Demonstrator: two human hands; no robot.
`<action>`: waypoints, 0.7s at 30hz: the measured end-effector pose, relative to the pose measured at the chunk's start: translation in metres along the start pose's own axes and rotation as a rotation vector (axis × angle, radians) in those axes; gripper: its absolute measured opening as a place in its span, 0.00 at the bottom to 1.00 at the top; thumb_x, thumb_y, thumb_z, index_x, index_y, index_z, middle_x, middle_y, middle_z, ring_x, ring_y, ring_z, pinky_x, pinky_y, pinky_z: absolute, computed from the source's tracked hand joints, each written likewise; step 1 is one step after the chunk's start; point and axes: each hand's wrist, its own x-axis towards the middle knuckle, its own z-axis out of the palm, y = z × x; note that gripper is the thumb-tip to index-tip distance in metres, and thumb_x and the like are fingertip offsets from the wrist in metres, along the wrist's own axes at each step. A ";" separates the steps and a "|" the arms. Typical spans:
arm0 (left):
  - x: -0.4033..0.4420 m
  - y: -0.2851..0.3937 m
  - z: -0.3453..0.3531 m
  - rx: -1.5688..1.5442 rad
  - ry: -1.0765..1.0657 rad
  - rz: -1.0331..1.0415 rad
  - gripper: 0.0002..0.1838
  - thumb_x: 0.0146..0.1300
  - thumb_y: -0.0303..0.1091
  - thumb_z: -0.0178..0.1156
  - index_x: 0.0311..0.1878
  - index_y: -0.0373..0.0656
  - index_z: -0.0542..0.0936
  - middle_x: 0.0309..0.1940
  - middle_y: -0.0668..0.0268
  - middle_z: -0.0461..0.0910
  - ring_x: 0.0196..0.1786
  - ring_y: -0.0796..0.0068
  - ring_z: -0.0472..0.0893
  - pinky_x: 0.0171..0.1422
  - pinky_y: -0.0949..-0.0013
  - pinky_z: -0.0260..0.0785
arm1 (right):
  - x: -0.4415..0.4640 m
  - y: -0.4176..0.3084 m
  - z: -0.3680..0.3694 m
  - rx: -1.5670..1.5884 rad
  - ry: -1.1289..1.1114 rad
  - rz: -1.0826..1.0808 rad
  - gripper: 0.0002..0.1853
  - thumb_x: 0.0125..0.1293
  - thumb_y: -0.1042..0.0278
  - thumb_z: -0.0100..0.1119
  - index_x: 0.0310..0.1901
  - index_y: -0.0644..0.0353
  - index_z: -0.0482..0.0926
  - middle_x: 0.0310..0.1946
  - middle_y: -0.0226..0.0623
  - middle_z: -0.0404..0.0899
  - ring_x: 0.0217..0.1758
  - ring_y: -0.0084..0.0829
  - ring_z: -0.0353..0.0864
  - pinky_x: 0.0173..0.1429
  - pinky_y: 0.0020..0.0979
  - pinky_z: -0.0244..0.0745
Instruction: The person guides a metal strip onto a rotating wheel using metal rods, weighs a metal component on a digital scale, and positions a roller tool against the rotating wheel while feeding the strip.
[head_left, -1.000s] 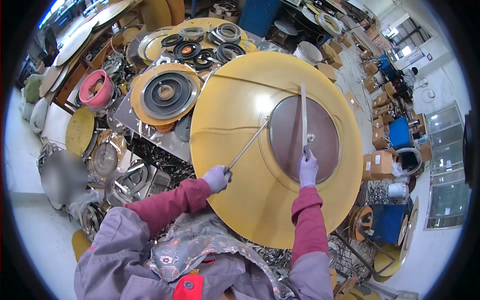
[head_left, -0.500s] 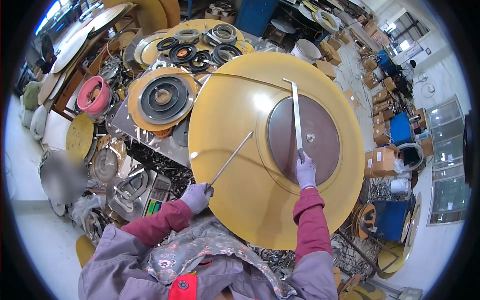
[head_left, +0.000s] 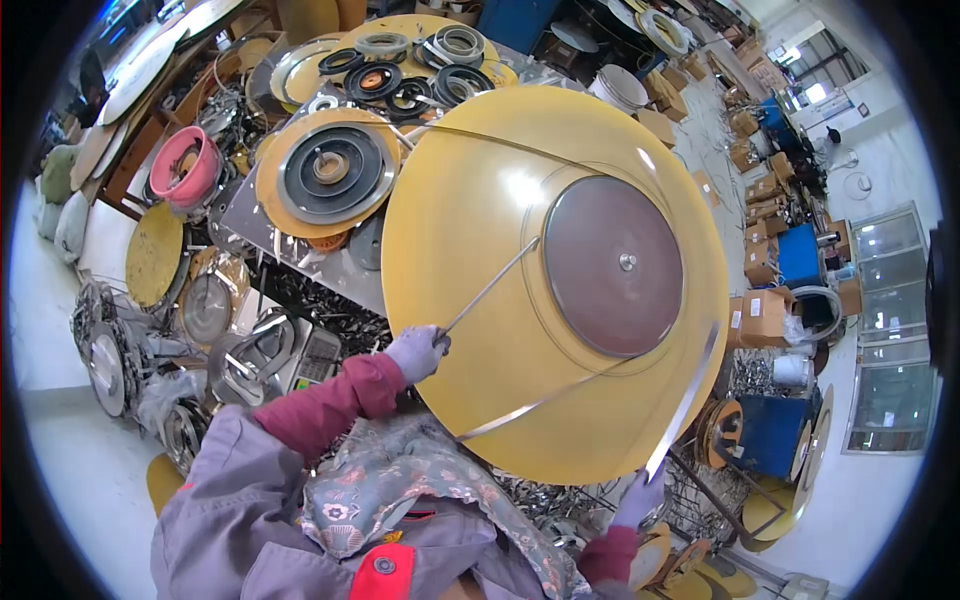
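Note:
A large yellow disc (head_left: pixel 470 290) with a round brown centre plate (head_left: pixel 600 265) and a small metal knob (head_left: pixel 628 262) lies in front of me. My left hand (head_left: pixel 417 353), in a light glove, is closed around a thin metal rod (head_left: pixel 490 287). The rod's tip reaches the left edge of the brown plate. My gloved right hand (head_left: pixel 638 497) is at the disc's lower right rim, closed on a bright flat metal strip (head_left: pixel 684 408) that runs upward over the disc. Another shiny metal band (head_left: pixel 530 403) crosses the disc's lower part.
On a metal table to the left sits an orange disc (head_left: pixel 268 190) bearing a black reel (head_left: pixel 345 195). Behind are several rings (head_left: pixel 458 45). A pink bowl (head_left: pixel 205 175) stands at far left, cardboard boxes (head_left: pixel 766 318) at right. Metal scrap (head_left: pixel 320 305) lies below the table.
My right hand has moved from the brown plate down to the lower right rim, with the strip swinging along. My left hand and the rod have shifted up and right. The lower band now shows.

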 end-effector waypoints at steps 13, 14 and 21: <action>-0.022 0.020 -0.025 -0.064 -0.145 -0.226 0.11 0.60 0.36 0.52 0.33 0.38 0.78 0.28 0.51 0.79 0.36 0.52 0.80 0.42 0.56 0.70 | -0.133 -0.075 -0.084 -0.184 -0.391 -0.273 0.19 0.59 0.77 0.51 0.54 0.64 0.69 0.39 0.51 0.75 0.39 0.50 0.75 0.42 0.44 0.70; -0.026 0.014 -0.022 -0.052 -0.092 -0.186 0.11 0.60 0.36 0.52 0.33 0.38 0.78 0.28 0.51 0.79 0.36 0.52 0.80 0.42 0.56 0.70 | -0.122 -0.089 -0.069 -0.176 -0.375 -0.311 0.19 0.60 0.77 0.50 0.54 0.65 0.69 0.39 0.51 0.74 0.39 0.48 0.76 0.41 0.42 0.72; -0.050 0.005 -0.009 -0.131 0.005 -0.197 0.10 0.59 0.35 0.52 0.33 0.38 0.78 0.29 0.51 0.80 0.37 0.52 0.80 0.42 0.57 0.71 | -0.033 -0.201 0.005 0.019 -0.340 -0.398 0.20 0.63 0.75 0.48 0.58 0.66 0.65 0.38 0.56 0.73 0.40 0.52 0.74 0.43 0.41 0.69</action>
